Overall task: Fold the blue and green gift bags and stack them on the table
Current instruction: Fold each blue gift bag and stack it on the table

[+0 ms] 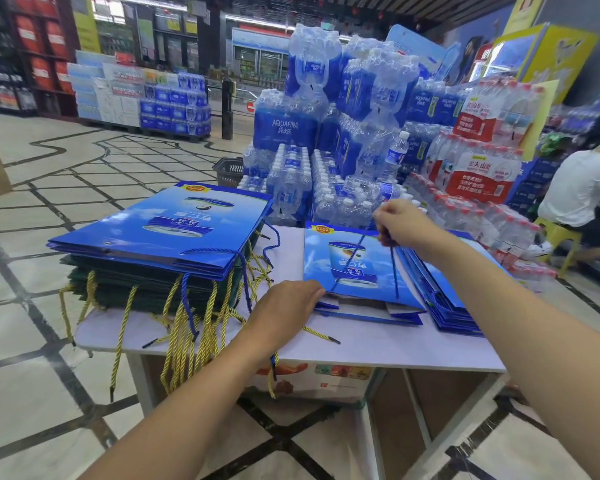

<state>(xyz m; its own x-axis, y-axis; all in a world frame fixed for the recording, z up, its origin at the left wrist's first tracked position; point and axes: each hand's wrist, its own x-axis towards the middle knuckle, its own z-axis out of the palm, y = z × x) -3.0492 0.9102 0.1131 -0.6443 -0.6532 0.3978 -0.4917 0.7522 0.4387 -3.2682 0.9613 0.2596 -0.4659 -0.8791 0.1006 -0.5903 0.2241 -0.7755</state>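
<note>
A flattened blue gift bag [357, 268] lies in the middle of the white table [361, 344], its open end toward me. My left hand [286, 308] presses on the bag's near left corner with fingers fairly flat. My right hand [400, 221] pinches the bag's blue rope handle [394, 268] and holds it up taut above the bag. On the table's left stands a stack [160, 251] of folded bags: blue ones on top, dark green ones with yellow rope handles underneath. More blue bags [444, 299] lie fanned under my right forearm.
Shrink-wrapped packs of water bottles [326, 133] are piled high just behind the table. A person in a white shirt [582, 192] sits on a yellow stool at the right. A cardboard box [309, 379] sits under the table. Tiled floor spreads to the left.
</note>
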